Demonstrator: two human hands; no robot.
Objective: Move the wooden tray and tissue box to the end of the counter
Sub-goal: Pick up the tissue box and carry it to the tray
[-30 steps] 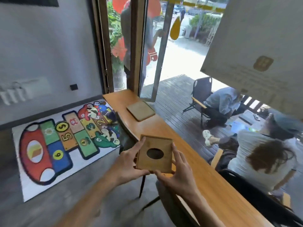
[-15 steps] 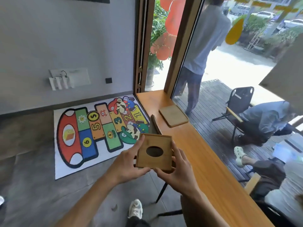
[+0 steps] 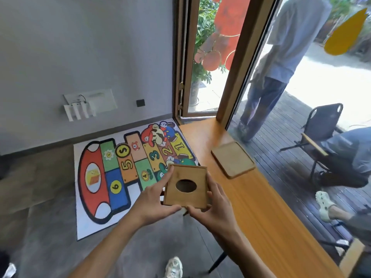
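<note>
I hold a wooden tissue box (image 3: 192, 197) with an oval hole in its top, in the air just left of the counter's edge. My left hand (image 3: 154, 201) grips its left side, thumb under the near edge. My right hand (image 3: 214, 207) grips its right side and near corner. The flat wooden tray (image 3: 232, 159) lies on the long orange-brown counter (image 3: 267, 217), further along toward the window end and beyond the box.
The counter runs along a glass wall to a window frame (image 3: 228, 109) at its far end. A colourful hopscotch mat (image 3: 120, 177) covers the floor on the left. A chair leg (image 3: 216, 261) stands below the counter. People and a folding chair (image 3: 321, 125) are outside.
I have walked along the counter carrying the box in both hands. The tray and the counter's far end are now closer, and the view has swung left.
</note>
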